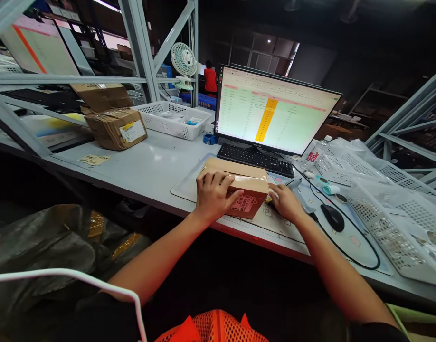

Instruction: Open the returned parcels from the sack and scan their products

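Observation:
A small brown cardboard box (255,183) with clear tape along its top and a printed red-and-white label on its near side sits at the desk's front edge. My left hand (214,197) lies over its left end, fingers curled on top and thumb pressed against the near side. At the right end of the box is my right hand (284,202), its fingers bent in toward the carton. A small yellow bit shows by those fingertips; what it belongs to is hidden. Under the box lies a mat (184,190) with a flat marked sheet (275,223) on it.
Behind the box stand a black keyboard (253,159) and a monitor (275,114). A black mouse (332,217), cable, tape rolls (331,190), bottle (317,151) and white baskets (389,228) crowd the right. Farther left are an opened carton (114,128) and white basket (171,118).

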### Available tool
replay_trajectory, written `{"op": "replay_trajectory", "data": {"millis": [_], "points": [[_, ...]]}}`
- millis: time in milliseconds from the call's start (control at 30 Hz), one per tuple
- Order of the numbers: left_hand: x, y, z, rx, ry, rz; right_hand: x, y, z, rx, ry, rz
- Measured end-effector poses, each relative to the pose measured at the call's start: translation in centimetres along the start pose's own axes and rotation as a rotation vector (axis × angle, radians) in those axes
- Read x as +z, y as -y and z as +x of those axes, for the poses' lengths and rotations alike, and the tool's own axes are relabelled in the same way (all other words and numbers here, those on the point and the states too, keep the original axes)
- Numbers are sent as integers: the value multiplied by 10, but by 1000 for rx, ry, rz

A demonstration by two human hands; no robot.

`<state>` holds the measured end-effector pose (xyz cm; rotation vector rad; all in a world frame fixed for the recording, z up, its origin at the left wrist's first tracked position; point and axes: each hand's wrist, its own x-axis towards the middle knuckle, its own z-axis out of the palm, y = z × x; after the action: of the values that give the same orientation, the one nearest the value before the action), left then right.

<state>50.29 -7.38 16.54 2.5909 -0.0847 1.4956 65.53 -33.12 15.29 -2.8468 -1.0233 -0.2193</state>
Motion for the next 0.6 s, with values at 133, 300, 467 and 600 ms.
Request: {"op": "replay_trajectory", "data": {"millis": [133,300,467,600], "points": [[1,1,2,-7,-5,0,-49,21,35,-138,-343,358],[-1,2,3,-27,17,-30,-89,82,67,-284,-169,191],[-5,-4,0,-59,66,-63,-99,96,85,-140,-179,-29],[-17,-1,16,-46,196,-50,-95,84,122,37,-100,53]]}}
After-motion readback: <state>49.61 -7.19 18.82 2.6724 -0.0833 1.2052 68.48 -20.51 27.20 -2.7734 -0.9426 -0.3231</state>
